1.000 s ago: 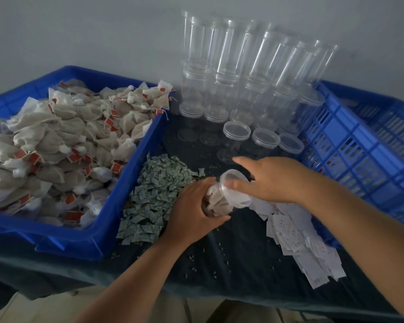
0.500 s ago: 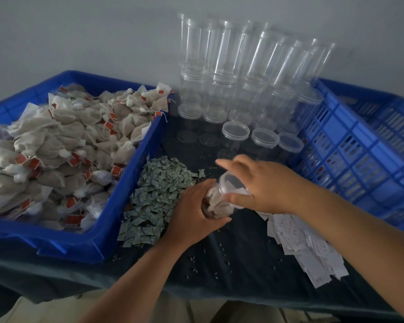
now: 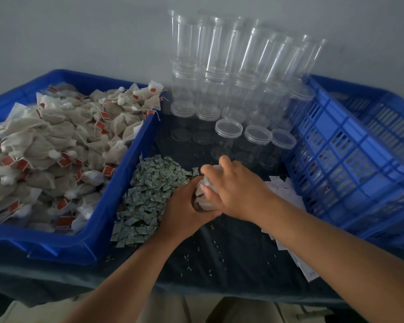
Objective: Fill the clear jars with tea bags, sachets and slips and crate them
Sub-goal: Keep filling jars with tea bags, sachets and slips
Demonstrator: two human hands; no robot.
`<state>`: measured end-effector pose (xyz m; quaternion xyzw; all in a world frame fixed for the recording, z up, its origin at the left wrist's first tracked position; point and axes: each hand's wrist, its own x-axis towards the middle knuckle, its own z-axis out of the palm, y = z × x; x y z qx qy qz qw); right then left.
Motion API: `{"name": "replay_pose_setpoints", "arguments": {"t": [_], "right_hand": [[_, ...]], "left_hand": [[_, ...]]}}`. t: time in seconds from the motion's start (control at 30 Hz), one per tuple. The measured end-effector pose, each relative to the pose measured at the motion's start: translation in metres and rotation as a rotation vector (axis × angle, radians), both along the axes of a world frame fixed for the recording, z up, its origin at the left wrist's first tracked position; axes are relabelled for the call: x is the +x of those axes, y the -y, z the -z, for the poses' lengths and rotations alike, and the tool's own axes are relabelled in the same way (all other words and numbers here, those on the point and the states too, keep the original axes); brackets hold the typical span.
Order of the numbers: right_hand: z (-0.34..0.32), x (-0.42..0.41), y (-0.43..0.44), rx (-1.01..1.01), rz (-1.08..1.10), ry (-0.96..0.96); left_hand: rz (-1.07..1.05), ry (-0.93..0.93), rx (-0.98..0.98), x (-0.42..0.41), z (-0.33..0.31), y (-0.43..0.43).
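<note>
My left hand (image 3: 184, 208) grips a clear jar (image 3: 202, 199) stuffed with tea bags, held tilted over the dark table. My right hand (image 3: 238, 190) is curled over the jar's mouth and covers its lid. A heap of small green sachets (image 3: 147, 194) lies just left of the hands. White paper slips (image 3: 287, 190) lie to the right, partly hidden under my right forearm. A blue tray (image 3: 117, 183) on the left holds a pile of tea bags (image 3: 51, 145) with red tags. A blue slatted crate (image 3: 350, 164) stands on the right.
Several empty clear jars (image 3: 229, 131) with lids stand at the back middle, some stacked in tall columns (image 3: 219, 50) against the grey wall. Loose tea crumbs dot the dark table cloth (image 3: 219, 250) near its front edge.
My right hand has slid down over the jar's mouth, so the lid no longer shows. Both hands and the jar sit slightly further left.
</note>
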<state>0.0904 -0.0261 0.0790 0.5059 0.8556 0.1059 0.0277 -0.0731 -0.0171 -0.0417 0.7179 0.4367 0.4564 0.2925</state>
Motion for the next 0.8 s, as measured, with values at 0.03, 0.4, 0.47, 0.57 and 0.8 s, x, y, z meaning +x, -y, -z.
{"name": "replay_pose_setpoints", "arguments": {"t": [0.03, 0.4, 0.47, 0.57, 0.8], "right_hand": [[-0.001, -0.003, 0.001, -0.004, 0.029, -0.006], [-0.014, 0.059, 0.029, -0.151, -0.047, -0.371], [-0.026, 0.07, 0.042, -0.066, -0.031, -0.459], [-0.056, 0.093, 0.059, 0.119, -0.008, -0.528], [-0.146, 0.197, 0.089, 0.5, 0.183, -0.571]], "left_hand": [[-0.004, -0.008, -0.005, 0.0, 0.001, 0.0], [0.068, -0.138, 0.23, 0.013, -0.031, 0.015], [0.093, -0.183, 0.276, 0.021, -0.057, 0.014], [0.185, -0.157, 0.34, 0.049, -0.102, 0.008], [0.299, -0.141, 0.327, 0.172, -0.207, 0.005]]}}
